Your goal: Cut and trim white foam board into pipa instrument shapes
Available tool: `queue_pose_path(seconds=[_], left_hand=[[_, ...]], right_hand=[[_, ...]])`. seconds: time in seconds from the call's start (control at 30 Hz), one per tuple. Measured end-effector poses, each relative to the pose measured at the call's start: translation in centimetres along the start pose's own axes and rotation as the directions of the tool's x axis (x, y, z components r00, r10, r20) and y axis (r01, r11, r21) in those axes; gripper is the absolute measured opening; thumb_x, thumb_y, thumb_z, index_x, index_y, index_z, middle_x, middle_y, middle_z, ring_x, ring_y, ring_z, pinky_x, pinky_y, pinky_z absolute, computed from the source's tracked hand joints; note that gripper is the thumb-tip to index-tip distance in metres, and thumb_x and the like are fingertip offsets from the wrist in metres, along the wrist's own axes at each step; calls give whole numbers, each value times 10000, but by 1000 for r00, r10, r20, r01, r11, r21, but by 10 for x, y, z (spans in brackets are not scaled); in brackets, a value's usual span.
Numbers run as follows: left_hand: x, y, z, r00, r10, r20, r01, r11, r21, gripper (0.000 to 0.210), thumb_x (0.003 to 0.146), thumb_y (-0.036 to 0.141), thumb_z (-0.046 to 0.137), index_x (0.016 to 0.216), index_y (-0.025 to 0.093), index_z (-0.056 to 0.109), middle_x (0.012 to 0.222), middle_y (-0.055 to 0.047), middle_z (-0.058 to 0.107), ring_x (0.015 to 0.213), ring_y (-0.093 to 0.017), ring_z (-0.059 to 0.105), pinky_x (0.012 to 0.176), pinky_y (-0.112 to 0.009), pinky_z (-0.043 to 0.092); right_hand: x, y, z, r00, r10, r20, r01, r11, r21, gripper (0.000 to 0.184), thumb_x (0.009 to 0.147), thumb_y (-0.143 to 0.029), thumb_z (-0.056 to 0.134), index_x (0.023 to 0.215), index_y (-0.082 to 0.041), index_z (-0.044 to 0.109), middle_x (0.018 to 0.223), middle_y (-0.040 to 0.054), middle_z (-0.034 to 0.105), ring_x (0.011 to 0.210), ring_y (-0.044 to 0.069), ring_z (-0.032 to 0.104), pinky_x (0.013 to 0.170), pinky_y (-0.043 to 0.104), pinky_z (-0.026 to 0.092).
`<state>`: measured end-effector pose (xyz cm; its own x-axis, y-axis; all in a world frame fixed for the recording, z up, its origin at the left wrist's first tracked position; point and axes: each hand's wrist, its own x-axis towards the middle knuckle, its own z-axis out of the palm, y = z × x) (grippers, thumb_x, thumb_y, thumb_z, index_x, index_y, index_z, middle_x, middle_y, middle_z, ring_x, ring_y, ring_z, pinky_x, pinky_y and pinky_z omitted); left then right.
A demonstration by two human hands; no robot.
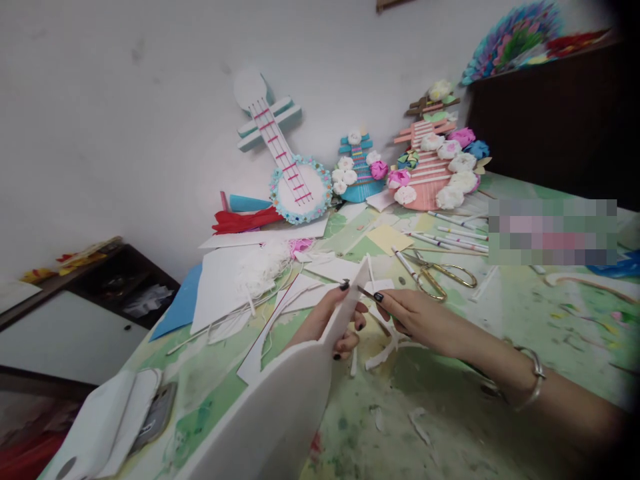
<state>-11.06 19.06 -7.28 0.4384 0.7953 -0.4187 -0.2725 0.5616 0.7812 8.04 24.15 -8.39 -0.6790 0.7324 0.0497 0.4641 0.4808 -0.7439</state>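
A large white foam board (285, 400), cut with a rounded body and a narrow neck, stands on edge and slants away from me. My left hand (317, 313) grips its neck from the left, the thumb on top and the fingertips showing on the right side. In my right hand (425, 320) is a slim craft knife (367, 292), pinched between thumb and fingers. Its dark thin blade meets the right face of the neck near the far end; most of the handle is hidden. White foam offcuts (383, 353) lie on the table below.
Gold-handled scissors (427, 267) and several marker pens (445, 241) lie beyond my right hand. Decorated model lutes (300, 187) lean against the wall. White sheets (217, 283) and shredded strips (265, 267) cover the left side, with a phone (157, 413) near the left edge.
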Motion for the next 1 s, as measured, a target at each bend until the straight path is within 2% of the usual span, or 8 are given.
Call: queue_pose_path(seconds=[0.07,0.13,0.33,0.57,0.8,1.0], left_hand=[[5,2,3,998,-49,-25,49,999,18,492,745,625,487,915,164,497,634,65,439,282,-20,290,290,-192,128],[10,2,4,996,-84,-3,84,996,17,488,735,644,487,872,176,488,581,85,392,273,-16,245,296,-189,101],[10,-6,5,991,-120,61,121,992,-21,468,712,626,530,839,178,484,564,94,357,281,-19,255,294,-192,93],[9,-7,11,992,-122,21,122,992,2,435,707,598,560,792,183,459,535,103,313,264,-23,240,288,-206,83],[4,2,3,991,-88,97,96,992,-82,447,647,577,621,775,193,432,507,104,329,272,-28,240,276,-209,50],[2,5,2,987,-74,140,92,987,-133,430,667,576,578,769,185,433,496,94,348,277,-36,251,275,-209,68]], right_hand=[[0,0,0,1000,-2,-15,2,1000,-6,371,951,-382,242,659,-210,393,595,-20,460,569,131,402,565,266,309],[-1,1,-1,1000,-5,-26,5,1000,-7,375,951,-384,240,659,-209,399,586,-21,454,567,131,400,567,266,305],[-3,5,1,999,-19,-26,19,1000,15,338,942,-380,288,672,-213,403,570,-34,414,542,126,372,550,259,286],[-2,3,1,1000,-6,16,5,999,53,358,948,-395,254,672,-211,388,606,-27,431,548,120,376,540,253,302],[-2,1,2,1000,19,21,-19,999,45,378,947,-424,241,661,-214,370,605,-25,426,559,126,367,537,257,289],[-3,1,3,1000,13,17,-14,999,44,359,950,-418,253,681,-215,375,633,-20,434,576,128,381,551,256,296]])
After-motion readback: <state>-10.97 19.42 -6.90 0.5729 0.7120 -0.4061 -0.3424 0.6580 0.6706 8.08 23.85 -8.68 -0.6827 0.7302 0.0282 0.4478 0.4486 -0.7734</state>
